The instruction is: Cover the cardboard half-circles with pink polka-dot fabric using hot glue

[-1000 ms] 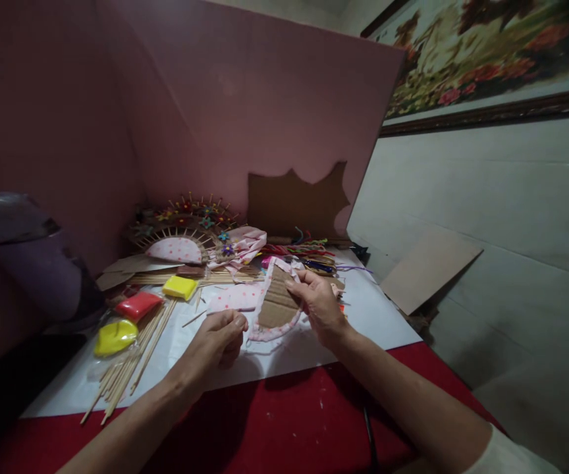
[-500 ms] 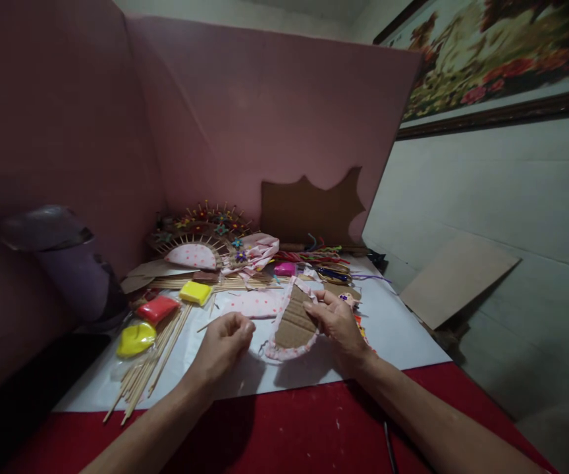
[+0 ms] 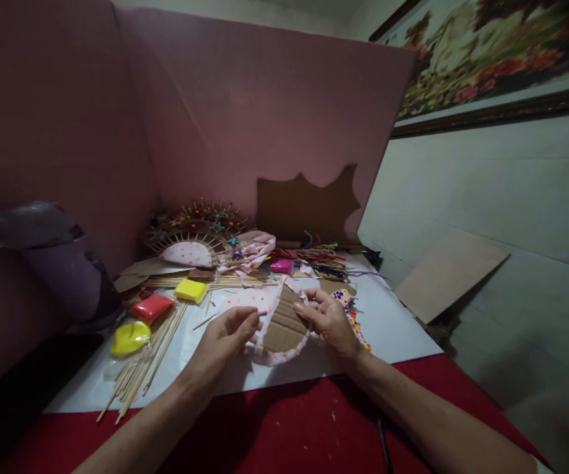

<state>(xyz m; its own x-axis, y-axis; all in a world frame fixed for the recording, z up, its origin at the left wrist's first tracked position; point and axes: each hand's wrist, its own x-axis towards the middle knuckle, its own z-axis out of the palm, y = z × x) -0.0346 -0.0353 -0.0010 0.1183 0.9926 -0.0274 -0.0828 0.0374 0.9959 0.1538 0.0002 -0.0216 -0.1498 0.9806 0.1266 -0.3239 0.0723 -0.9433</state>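
Observation:
A half-round cardboard piece [image 3: 284,324] with a pink dotted cloth edge is held tilted above the white sheet. My right hand [image 3: 328,322] grips its right side between thumb and fingers. At the left edge of the piece is my left hand [image 3: 232,336], its thumb and fingertips close together; whether they pinch the cloth edge or a thread is too small to tell. Behind the piece lies a flat strip of dotted cloth [image 3: 249,300], partly covered by it.
Yellow clay [image 3: 191,290], red clay [image 3: 152,307] and wooden sticks [image 3: 139,368] lie at the left. A purple container [image 3: 70,273] stands beyond them. Farther back are a decorated fan shape [image 3: 188,253] and a pink clay pack [image 3: 282,266]. Cut cardboard [image 3: 307,207] leans behind.
My left hand has come closer to the cardboard piece, up to its left edge, and its fingers have loosened from a tighter pinch. The view has shifted slightly.

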